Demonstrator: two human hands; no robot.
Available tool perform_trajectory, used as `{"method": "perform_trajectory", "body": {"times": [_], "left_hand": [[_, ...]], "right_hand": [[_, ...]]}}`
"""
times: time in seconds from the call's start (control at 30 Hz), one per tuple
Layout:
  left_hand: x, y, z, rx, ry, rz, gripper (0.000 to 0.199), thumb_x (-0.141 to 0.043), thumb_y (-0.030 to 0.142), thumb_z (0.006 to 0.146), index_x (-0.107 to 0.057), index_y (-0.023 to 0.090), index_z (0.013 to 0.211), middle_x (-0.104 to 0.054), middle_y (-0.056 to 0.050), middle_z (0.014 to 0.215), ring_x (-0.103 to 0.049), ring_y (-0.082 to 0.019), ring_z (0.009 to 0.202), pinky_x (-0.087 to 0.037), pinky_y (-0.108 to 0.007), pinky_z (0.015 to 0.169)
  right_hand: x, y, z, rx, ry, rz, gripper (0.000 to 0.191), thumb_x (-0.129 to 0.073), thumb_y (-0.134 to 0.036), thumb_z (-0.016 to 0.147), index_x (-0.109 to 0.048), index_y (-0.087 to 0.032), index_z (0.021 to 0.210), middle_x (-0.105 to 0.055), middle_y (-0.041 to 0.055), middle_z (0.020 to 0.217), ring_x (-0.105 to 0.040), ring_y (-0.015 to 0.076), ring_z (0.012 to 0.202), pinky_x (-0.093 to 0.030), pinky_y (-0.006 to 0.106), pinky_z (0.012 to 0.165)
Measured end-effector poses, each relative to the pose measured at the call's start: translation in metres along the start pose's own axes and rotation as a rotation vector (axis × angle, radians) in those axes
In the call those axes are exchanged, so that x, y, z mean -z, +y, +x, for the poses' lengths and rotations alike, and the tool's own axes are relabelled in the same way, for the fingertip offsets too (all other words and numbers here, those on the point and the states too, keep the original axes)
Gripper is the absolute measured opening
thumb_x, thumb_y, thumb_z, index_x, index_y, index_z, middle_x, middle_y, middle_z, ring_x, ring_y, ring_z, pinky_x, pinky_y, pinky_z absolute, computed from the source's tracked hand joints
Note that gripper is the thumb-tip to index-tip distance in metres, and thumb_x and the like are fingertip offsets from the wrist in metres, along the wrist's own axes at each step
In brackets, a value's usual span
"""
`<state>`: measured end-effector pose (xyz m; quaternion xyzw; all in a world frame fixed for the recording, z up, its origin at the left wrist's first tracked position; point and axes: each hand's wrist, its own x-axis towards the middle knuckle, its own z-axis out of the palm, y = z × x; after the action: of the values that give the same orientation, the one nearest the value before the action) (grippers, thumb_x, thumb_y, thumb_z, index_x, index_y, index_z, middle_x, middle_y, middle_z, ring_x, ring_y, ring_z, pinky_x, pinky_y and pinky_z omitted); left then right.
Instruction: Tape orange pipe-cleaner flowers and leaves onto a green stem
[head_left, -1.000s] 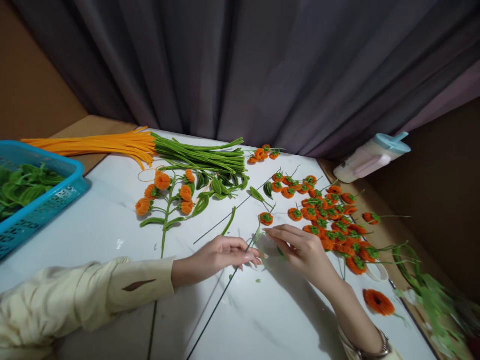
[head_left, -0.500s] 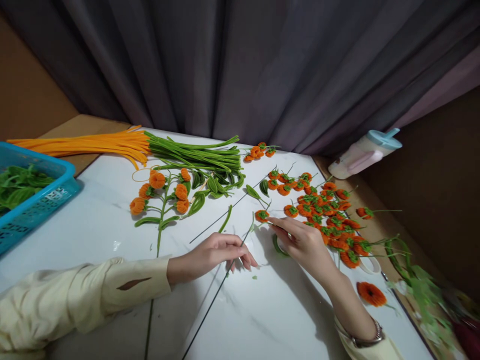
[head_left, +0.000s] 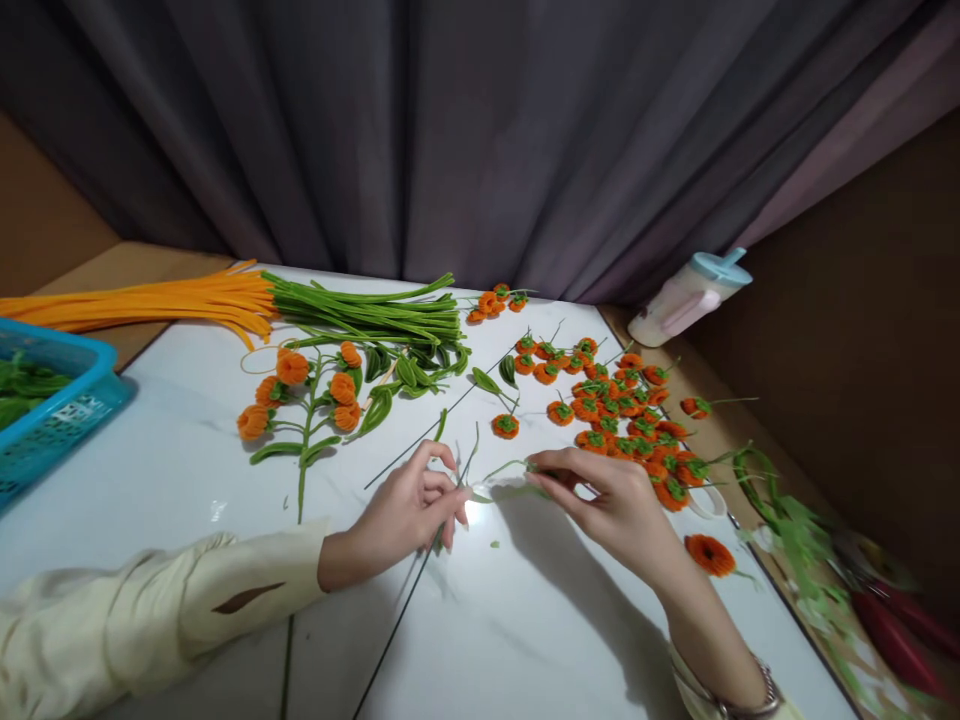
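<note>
My left hand [head_left: 412,500] has its thumb and fingers closed around a thin dark green stem wire [head_left: 394,640]. The wire slants from above the fingertips down to the near table edge. To its right, my right hand [head_left: 604,500] pinches a thin green strip [head_left: 504,466], which arcs toward the wire; its exact kind is unclear. A pale, see-through band [head_left: 502,492] stretches between both hands' fingertips. Just above, an orange fuzzy flower head [head_left: 505,426] lies beside a green fuzzy leaf [head_left: 486,381].
Many orange flower heads [head_left: 600,405] lie at right. An assembled flower stem [head_left: 306,440] is at left. Behind it are green chenille stems [head_left: 367,310] and orange ones [head_left: 150,300]. A blue basket [head_left: 105,385], a tumbler [head_left: 686,300] and red-handled pliers [head_left: 892,630] stand or lie around.
My right hand has left the flower head and now pinches a green strip. My left fingers have closed on the wire. The whole view has shifted slightly.
</note>
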<state>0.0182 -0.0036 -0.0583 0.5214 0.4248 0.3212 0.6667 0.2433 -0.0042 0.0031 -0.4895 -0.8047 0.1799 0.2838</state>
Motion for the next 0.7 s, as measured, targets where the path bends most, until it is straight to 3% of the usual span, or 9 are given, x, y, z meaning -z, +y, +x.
{"method": "perform_trajectory", "body": {"times": [0.13,0.4,0.57,0.7], "left_hand": [[0.003,0.003,-0.001,-0.056,-0.105,0.007,0.020,-0.052,0.038,0.088,-0.046,0.019,0.091,-0.055,0.005,0.063,-0.047,-0.007,0.043,-0.037,-0.016,0.036],[0.007,0.013,-0.002,0.041,-0.161,-0.064,0.026,-0.049,0.037,0.084,-0.058,0.013,0.083,-0.047,0.004,0.065,-0.051,-0.009,0.046,-0.043,-0.023,0.046],[0.002,0.012,-0.002,0.006,-0.119,0.183,0.026,-0.057,0.040,0.083,-0.055,0.014,0.077,-0.045,0.005,0.068,-0.050,-0.007,0.048,-0.043,-0.021,0.047],[0.001,0.008,-0.002,-0.022,-0.121,0.241,0.026,-0.053,0.039,0.085,-0.054,0.015,0.076,-0.046,0.004,0.072,-0.051,-0.006,0.048,-0.044,-0.020,0.047]], "right_hand": [[-0.011,-0.008,-0.003,0.041,-0.063,0.041,0.012,-0.056,-0.020,0.089,-0.068,-0.017,0.090,-0.072,0.0047,0.078,-0.064,0.0125,0.062,-0.048,0.020,0.051],[-0.026,-0.010,-0.005,0.093,-0.065,0.010,0.018,-0.050,-0.015,0.091,-0.068,-0.016,0.089,-0.069,0.0054,0.073,-0.063,0.0134,0.062,-0.048,0.022,0.056],[-0.029,-0.009,-0.009,0.107,-0.077,0.004,0.025,-0.046,-0.007,0.089,-0.068,-0.014,0.098,-0.068,0.0063,0.076,-0.062,0.0145,0.066,-0.048,0.023,0.059],[-0.026,-0.008,-0.009,0.172,-0.160,-0.022,0.040,-0.039,0.003,0.083,-0.068,-0.015,0.106,-0.068,0.0085,0.085,-0.062,0.0150,0.069,-0.048,0.023,0.060]]}}
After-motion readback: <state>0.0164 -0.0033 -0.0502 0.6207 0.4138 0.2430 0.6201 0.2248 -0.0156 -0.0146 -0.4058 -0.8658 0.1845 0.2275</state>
